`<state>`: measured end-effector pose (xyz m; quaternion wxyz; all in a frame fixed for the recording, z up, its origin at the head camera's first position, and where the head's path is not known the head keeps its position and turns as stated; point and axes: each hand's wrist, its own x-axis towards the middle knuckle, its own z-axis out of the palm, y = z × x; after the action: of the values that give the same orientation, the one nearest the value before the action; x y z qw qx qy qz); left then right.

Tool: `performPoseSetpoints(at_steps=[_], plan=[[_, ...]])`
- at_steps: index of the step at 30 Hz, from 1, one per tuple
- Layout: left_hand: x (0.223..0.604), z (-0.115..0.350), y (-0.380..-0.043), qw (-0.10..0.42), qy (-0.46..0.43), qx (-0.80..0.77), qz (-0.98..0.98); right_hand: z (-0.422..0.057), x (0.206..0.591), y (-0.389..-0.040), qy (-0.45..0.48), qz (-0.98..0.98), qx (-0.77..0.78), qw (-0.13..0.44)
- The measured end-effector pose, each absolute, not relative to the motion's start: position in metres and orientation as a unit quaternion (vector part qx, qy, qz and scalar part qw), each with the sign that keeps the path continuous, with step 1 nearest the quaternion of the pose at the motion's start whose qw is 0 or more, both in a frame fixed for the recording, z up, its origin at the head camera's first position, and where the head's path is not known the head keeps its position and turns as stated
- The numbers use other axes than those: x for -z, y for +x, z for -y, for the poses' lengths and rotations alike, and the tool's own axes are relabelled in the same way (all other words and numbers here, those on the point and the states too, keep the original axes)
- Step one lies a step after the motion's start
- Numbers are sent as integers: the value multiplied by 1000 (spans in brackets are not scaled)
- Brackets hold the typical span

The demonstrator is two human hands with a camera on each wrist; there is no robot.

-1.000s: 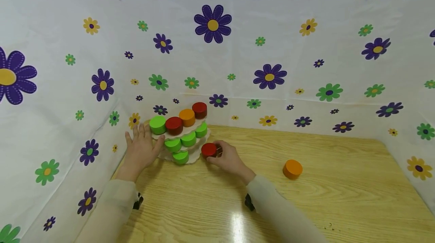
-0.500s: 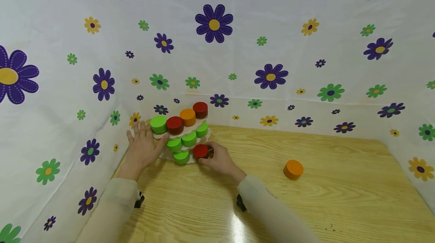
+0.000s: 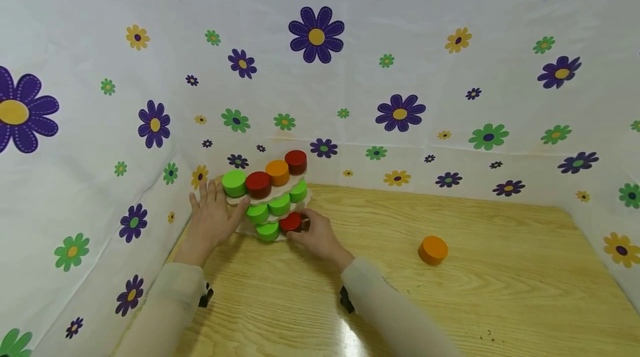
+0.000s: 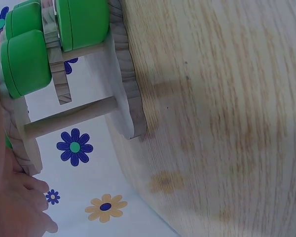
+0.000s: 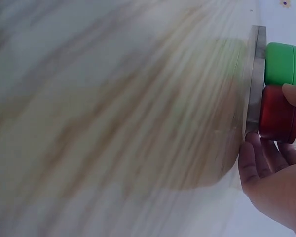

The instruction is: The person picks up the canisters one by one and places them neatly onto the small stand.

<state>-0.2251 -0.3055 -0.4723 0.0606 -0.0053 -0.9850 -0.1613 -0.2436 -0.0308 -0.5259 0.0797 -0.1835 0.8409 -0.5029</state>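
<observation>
A tiered wooden stand [image 3: 250, 230] with wavy-edged boards stands at the back left, bearing round blocks. My left hand [image 3: 214, 222] rests against its left side, fingers mostly straight and thumb by the top board's front edge. My right hand [image 3: 318, 239] holds a red round block [image 3: 290, 222] between thumb and fingers on the lowest board. In the right wrist view this red block [image 5: 280, 114] sits right beside a green round block [image 5: 282, 64]. On the top board are a green block [image 3: 234, 182], a red block [image 3: 258, 184], an orange block [image 3: 277, 172] and another red block [image 3: 296, 162]. Several green blocks fill the middle board.
An orange round block [image 3: 433, 250] lies on the wooden table [image 3: 500, 285], well to the right of the stand. Behind and to the left rise white flower-print sheets [image 3: 350, 85]. A wooden post [image 4: 71, 116] joins two of the stand's boards.
My right hand has moved left with the red block, from beside the stand onto its lowest board next to the green one. My left hand has stayed almost in place.
</observation>
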Motion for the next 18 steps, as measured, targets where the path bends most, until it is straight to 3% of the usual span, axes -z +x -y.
performPoseSetpoints(at_steps=[18], plan=[[472,303,-225,48,1,163,985,41,535,-248,-180,-842,505,55]])
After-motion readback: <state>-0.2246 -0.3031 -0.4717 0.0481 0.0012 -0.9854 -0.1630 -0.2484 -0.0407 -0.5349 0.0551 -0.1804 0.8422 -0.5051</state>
